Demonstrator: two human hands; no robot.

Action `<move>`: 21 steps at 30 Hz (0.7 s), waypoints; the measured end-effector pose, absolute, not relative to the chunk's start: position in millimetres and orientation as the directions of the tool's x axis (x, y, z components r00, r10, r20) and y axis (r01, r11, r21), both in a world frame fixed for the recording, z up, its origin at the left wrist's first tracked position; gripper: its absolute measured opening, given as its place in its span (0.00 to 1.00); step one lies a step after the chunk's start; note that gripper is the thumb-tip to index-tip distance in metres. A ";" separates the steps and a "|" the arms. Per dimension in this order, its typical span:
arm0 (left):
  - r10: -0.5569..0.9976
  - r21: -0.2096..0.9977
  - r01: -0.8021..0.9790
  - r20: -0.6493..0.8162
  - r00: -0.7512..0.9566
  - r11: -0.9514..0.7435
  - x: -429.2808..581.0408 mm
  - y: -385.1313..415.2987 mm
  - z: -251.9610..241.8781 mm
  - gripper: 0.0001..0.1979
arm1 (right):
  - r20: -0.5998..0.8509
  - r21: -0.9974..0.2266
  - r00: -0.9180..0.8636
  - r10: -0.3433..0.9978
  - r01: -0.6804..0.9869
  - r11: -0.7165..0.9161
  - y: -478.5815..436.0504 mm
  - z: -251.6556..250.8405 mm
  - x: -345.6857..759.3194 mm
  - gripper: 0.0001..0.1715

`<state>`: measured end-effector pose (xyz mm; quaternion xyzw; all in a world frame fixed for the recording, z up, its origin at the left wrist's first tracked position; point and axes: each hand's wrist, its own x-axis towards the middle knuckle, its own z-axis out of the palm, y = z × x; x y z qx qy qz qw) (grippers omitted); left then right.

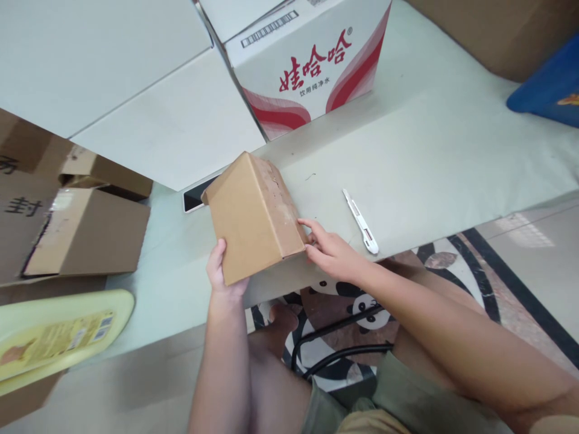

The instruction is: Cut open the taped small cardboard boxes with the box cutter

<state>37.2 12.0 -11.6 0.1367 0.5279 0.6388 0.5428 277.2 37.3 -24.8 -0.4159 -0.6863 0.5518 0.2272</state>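
Cardboard box (244,220) tilts near the front edge of the surface (429,138); left hand (224,278) grips it, fingers mostly hidden; right hand (332,252), fingers slightly spread, touches its taped side.

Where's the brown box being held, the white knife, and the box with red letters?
Brown box (245,222): head view, broad plain side.
White knife (360,222): head view, middle of its handle.
Box with red letters (315,77): head view, printed front.

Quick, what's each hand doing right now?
Left hand: closed, holding the cardboard box near one corner.
Right hand: partly open, touching the box's side.
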 end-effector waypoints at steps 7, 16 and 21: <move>0.820 0.821 -0.551 -0.414 -0.396 0.149 38.4 12.2 -11.5 0.13 | -0.108 -0.951 -0.548 0.829 0.300 0.074 36.7 -29.1 276.7 0.36; 0.845 0.848 -0.507 -0.378 -0.378 0.153 34.9 10.8 -15.0 0.16 | -0.084 -0.945 -0.544 0.835 0.309 0.106 35.5 -28.7 276.3 0.35; 0.858 0.853 -0.501 -0.359 -0.367 0.142 33.8 10.4 -17.0 0.16 | -0.092 -0.941 -0.535 0.840 0.324 0.103 34.4 -28.2 275.5 0.36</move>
